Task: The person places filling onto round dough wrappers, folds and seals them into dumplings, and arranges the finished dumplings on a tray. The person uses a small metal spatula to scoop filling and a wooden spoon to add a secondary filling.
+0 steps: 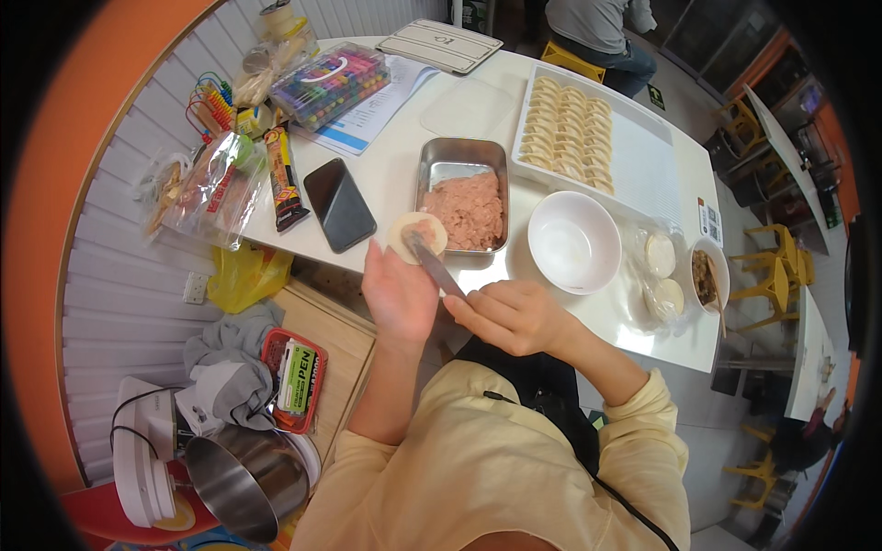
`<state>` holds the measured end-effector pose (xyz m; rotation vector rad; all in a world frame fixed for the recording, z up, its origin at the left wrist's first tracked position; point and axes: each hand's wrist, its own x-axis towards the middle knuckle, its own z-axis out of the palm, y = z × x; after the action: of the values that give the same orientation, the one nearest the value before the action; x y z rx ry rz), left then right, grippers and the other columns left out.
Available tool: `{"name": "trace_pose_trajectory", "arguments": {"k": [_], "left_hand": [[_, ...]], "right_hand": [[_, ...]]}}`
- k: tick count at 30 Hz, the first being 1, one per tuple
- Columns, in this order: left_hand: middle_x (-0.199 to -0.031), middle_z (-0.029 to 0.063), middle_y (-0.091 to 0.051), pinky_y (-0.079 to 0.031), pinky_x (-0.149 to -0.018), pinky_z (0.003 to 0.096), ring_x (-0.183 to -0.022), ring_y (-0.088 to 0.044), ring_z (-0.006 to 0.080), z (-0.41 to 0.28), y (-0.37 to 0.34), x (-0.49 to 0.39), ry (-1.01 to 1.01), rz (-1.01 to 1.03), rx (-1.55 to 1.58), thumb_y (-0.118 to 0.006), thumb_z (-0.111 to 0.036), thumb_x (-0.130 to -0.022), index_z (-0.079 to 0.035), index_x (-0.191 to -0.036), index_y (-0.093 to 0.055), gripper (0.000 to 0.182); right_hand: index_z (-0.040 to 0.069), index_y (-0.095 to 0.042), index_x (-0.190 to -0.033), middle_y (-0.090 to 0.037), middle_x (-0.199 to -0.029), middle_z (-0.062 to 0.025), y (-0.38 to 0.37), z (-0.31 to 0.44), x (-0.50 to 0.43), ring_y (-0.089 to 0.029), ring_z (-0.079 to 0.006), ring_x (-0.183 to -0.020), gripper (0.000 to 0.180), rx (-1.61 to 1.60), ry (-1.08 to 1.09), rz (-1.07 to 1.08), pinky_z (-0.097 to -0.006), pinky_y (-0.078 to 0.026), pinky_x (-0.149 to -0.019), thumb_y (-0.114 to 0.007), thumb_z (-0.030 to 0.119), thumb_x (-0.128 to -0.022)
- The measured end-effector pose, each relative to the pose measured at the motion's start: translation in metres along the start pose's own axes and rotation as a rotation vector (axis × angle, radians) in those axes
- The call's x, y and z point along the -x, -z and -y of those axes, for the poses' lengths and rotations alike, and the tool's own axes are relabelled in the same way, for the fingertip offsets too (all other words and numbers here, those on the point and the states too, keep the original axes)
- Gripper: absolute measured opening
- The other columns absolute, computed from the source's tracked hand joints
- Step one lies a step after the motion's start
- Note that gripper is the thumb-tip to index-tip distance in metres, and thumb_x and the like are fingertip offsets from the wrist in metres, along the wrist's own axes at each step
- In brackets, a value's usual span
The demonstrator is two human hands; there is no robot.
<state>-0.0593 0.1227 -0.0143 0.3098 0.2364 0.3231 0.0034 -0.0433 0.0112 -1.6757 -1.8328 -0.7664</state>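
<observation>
A round dumpling wrapper (396, 237) lies on the fingers of my left hand (402, 296), with a little pink meat filling at its middle. My right hand (517, 317) grips a flat metal spreader (441, 272), its tip pressed on that filling. Just beyond the wrapper stands a rectangular metal container (506, 206) holding minced meat (468, 210). Right of it is a white bowl (574, 241). Rows of folded dumplings (568, 134) fill the left part of a white tray (654, 158). Stacks of wrappers (661, 255) rest in a clear plastic bag near the table's right side.
A smartphone (340, 204), a packaged snack (282, 177) and a case of markers (331, 86) occupy the table's left side. A small bowl of dark food (708, 275) stands at the right edge. Below left is a steel mixing bowl (248, 482). Another person (599, 31) sits beyond the table.
</observation>
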Motion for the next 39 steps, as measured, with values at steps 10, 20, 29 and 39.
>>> {"name": "trace_pose_trajectory", "arguments": {"k": [10, 20, 29, 39], "left_hand": [[-0.151, 0.0274, -0.029, -0.022, -0.119, 0.0455, -0.142, -0.028, 0.0357, -0.021, 0.012, -0.007, -0.122, -0.021, 0.108, -0.026, -0.035, -0.104, 0.013, -0.145, -0.022, 0.063], [-0.155, 0.0312, -0.014, -0.01, -0.123, 0.0429, -0.147, -0.016, 0.0372, -0.017, -0.021, 0.01, -0.095, 0.144, 0.123, -0.034, -0.029, -0.101, 0.017, -0.146, -0.01, 0.068], [-0.157, 0.0266, -0.013, -0.013, -0.122, 0.0491, -0.148, -0.013, 0.0362, 0.064, -0.096, 0.012, 0.324, 0.37, 0.06, -0.034, -0.021, -0.101, 0.01, -0.149, -0.013, 0.06], [-0.153, 0.027, -0.025, -0.021, -0.12, 0.0469, -0.143, -0.025, 0.0372, 0.236, -0.125, -0.009, 0.896, 0.162, 0.134, -0.03, -0.026, -0.103, 0.009, -0.147, -0.019, 0.057]], "right_hand": [[0.004, -0.067, -0.098, -0.056, -0.07, -0.0059, 0.027, -0.031, -0.003, -0.058, -0.0222, -0.067, 0.024, -0.155, -0.307, 0.026, -0.0335, -0.046, -0.053, -0.069, 0.006, -0.074], [0.008, -0.065, -0.101, -0.063, -0.09, -0.0025, 0.002, -0.04, -0.006, -0.058, -0.0202, -0.092, 0.026, 0.206, -0.151, 0.178, -0.0334, -0.046, -0.081, -0.06, 0.012, -0.076], [0.005, -0.07, -0.105, -0.065, -0.078, -0.0056, 0.228, 0.015, 0.146, -0.061, -0.0243, -0.078, 0.033, 0.657, -0.781, -0.187, -0.0385, -0.046, -0.066, -0.068, -0.002, -0.073], [0.012, -0.065, -0.12, -0.06, -0.09, -0.0063, 0.271, 0.015, 0.308, -0.057, -0.0245, -0.087, 0.043, 0.411, -1.219, -0.098, -0.0364, -0.047, -0.074, -0.072, 0.002, -0.078]]}}
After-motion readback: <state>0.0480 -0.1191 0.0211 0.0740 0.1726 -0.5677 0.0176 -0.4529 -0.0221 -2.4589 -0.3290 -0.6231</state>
